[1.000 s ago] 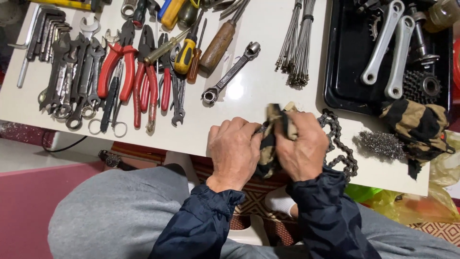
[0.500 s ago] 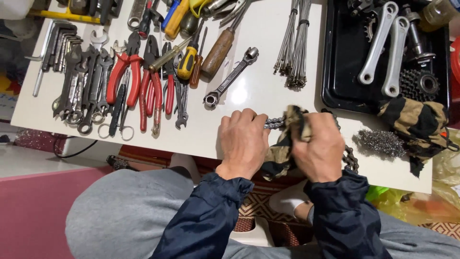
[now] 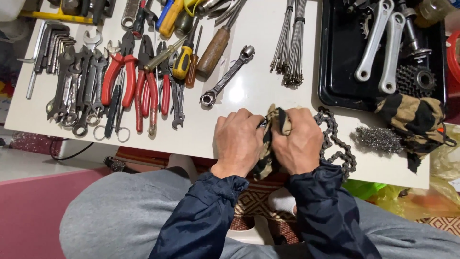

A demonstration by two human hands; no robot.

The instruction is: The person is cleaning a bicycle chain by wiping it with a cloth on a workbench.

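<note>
White desk (image 3: 258, 91) fills the frame's upper part. At its near edge, lower centre, both hands close around one camouflage rag (image 3: 275, 125): left hand (image 3: 238, 141), right hand (image 3: 299, 141). One chain (image 3: 335, 144) trails right. Two crank arms (image 3: 381, 45) lie in one black tray (image 3: 335, 72), upper right. Bare desk lies between.

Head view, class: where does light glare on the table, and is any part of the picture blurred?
Head view: glare sits on the white table just right of the ratchet wrench; tools, left hand, right hand and camouflage rag are sharp; no noticeable blur.
</note>
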